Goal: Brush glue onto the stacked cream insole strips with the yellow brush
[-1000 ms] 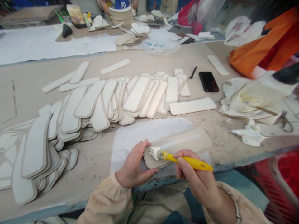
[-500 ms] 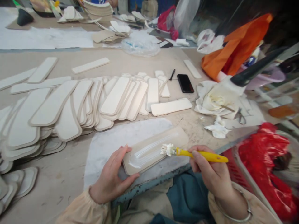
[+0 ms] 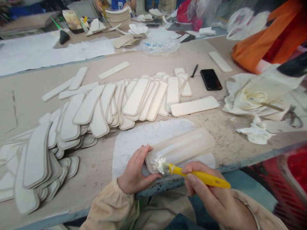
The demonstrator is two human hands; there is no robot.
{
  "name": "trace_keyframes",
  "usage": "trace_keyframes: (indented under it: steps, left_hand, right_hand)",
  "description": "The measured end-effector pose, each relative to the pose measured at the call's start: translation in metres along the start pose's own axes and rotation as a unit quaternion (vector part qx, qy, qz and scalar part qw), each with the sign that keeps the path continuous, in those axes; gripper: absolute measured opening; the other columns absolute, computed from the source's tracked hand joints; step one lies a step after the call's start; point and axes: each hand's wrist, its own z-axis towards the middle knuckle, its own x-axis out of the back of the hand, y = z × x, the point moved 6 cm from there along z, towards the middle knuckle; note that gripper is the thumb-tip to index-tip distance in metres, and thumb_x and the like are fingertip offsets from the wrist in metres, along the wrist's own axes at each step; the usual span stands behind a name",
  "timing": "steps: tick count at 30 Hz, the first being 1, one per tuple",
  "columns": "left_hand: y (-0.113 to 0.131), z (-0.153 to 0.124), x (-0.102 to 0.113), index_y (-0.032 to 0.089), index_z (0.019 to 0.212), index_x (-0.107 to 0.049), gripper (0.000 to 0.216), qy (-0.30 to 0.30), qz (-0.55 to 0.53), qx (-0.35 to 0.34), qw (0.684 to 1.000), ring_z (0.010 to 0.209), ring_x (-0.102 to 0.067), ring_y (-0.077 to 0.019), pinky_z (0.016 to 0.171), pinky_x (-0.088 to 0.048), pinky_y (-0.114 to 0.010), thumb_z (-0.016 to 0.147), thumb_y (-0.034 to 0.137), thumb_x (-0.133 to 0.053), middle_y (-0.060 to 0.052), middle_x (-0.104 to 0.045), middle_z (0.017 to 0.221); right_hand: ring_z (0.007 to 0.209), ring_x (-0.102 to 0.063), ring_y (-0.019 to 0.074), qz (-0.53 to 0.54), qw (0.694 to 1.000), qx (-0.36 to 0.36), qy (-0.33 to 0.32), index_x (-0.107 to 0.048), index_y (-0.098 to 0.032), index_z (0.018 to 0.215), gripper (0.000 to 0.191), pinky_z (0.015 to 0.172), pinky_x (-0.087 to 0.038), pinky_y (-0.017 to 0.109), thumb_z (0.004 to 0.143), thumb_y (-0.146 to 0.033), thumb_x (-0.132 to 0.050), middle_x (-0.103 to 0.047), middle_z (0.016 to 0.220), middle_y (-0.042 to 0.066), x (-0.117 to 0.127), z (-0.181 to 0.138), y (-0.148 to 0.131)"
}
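My right hand [image 3: 208, 191] grips the yellow handle of a glue brush [image 3: 199, 175], whose bristles are caked with white paste. The bristles touch the near left end of a long beige panel with rounded corners [image 3: 192, 140]. Wet, shiny streaks run along the panel's top face. My left hand [image 3: 137, 172] holds the panel's left end, fingers at the far edge and thumb at the near edge. Under the panel lies a sheet of white paper [image 3: 127, 143] at the table's front edge.
Many similar pale panels [image 3: 81, 111] lie in overlapping rows to the left and behind. A phone [image 3: 211, 80], a paste-filled bag [image 3: 254, 92] and a crumpled tissue [image 3: 255, 131] lie right. A red basket [image 3: 285, 191] stands beside the table. Another person's hand [image 3: 131, 4] shows far back.
The brush has moved leftward along the panel to its left end, near my left thumb. My left hand still holds the panel. The camera view has shifted left.
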Motion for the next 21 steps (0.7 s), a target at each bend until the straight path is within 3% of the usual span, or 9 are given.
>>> trace_keyframes:
  steps: [2, 4, 10, 12, 15, 17, 21]
  left_hand:
    - [0.000, 0.000, 0.000, 0.019, 0.148, -0.021, 0.100, -0.001, 0.000, -0.002, 1.000, 0.120, -0.056, -0.0308, 0.102, -0.048, -0.047, 0.071, 0.048, -0.076, -0.017, -0.058, 0.127]
    - [0.001, 0.001, 0.001, 0.018, 0.148, -0.021, 0.099, -0.001, 0.005, -0.004, 1.000, 0.120, -0.056, -0.0307, 0.102, -0.048, -0.047, 0.072, 0.047, -0.076, -0.017, -0.058, 0.127]
    - [0.004, 0.003, 0.003, 0.018, 0.147, -0.024, 0.090, -0.002, 0.016, 0.001, 1.000, 0.119, -0.057, -0.0306, 0.103, -0.047, -0.047, 0.075, 0.044, -0.073, -0.016, -0.060, 0.125]
    - [0.003, 0.001, 0.001, 0.017, 0.146, -0.025, 0.090, -0.005, 0.019, 0.004, 1.000, 0.120, -0.056, -0.0308, 0.102, -0.048, -0.046, 0.075, 0.042, -0.074, -0.016, -0.059, 0.126]
    - [-0.003, -0.004, -0.002, 0.017, 0.146, -0.027, 0.088, -0.004, 0.023, 0.013, 1.000, 0.122, -0.054, -0.0301, 0.101, -0.049, -0.045, 0.075, 0.037, -0.074, -0.016, -0.058, 0.127]
    - [-0.007, -0.006, -0.004, 0.017, 0.146, -0.027, 0.086, -0.001, 0.028, 0.015, 0.999, 0.121, -0.055, -0.0295, 0.100, -0.050, -0.044, 0.076, 0.034, -0.073, -0.015, -0.058, 0.128]
    - [-0.007, -0.006, -0.005, 0.016, 0.145, -0.031, 0.084, 0.004, 0.049, -0.001, 0.999, 0.117, -0.057, -0.0296, 0.098, -0.051, -0.044, 0.075, 0.037, -0.073, -0.015, -0.059, 0.126]
  right_hand:
    - [0.052, -0.053, 0.0109, -0.015, 0.999, -0.009, -0.031, -0.056, -0.021, 0.094, 0.014, 0.053, -0.045, 0.023, 0.098, -0.025, -0.043, -0.055, 0.061, -0.003, -0.006, 0.006, 0.004]
    - [0.052, -0.052, 0.0114, -0.028, 0.999, -0.029, -0.011, -0.056, -0.020, 0.096, 0.013, 0.053, -0.044, 0.024, 0.098, -0.026, -0.044, -0.054, 0.060, -0.003, 0.003, 0.007, 0.013]
    - [0.049, -0.050, 0.0117, -0.026, 0.981, -0.044, 0.185, -0.055, -0.022, 0.105, 0.012, 0.049, -0.043, 0.024, 0.097, -0.026, -0.047, -0.052, 0.057, -0.004, 0.053, -0.013, 0.028]
    - [0.050, -0.052, 0.0119, -0.005, 0.987, -0.031, 0.158, -0.054, -0.022, 0.107, 0.013, 0.049, -0.044, 0.024, 0.098, -0.026, -0.045, -0.054, 0.059, -0.003, 0.043, -0.014, 0.020]
    - [0.051, -0.054, 0.0120, 0.011, 0.999, -0.015, 0.042, -0.055, -0.020, 0.102, 0.015, 0.051, -0.046, 0.024, 0.098, -0.027, -0.042, -0.057, 0.061, -0.002, 0.012, -0.005, 0.009]
    - [0.050, -0.053, 0.0114, 0.008, 0.999, -0.027, 0.025, -0.056, -0.019, 0.098, 0.016, 0.051, -0.046, 0.024, 0.098, -0.028, -0.043, -0.057, 0.060, -0.002, 0.006, 0.001, 0.012]
    - [0.050, -0.052, 0.0115, -0.017, 0.983, -0.060, 0.171, -0.056, -0.018, 0.100, 0.018, 0.051, -0.045, 0.024, 0.098, -0.032, -0.046, -0.054, 0.056, -0.003, 0.054, 0.002, 0.033]
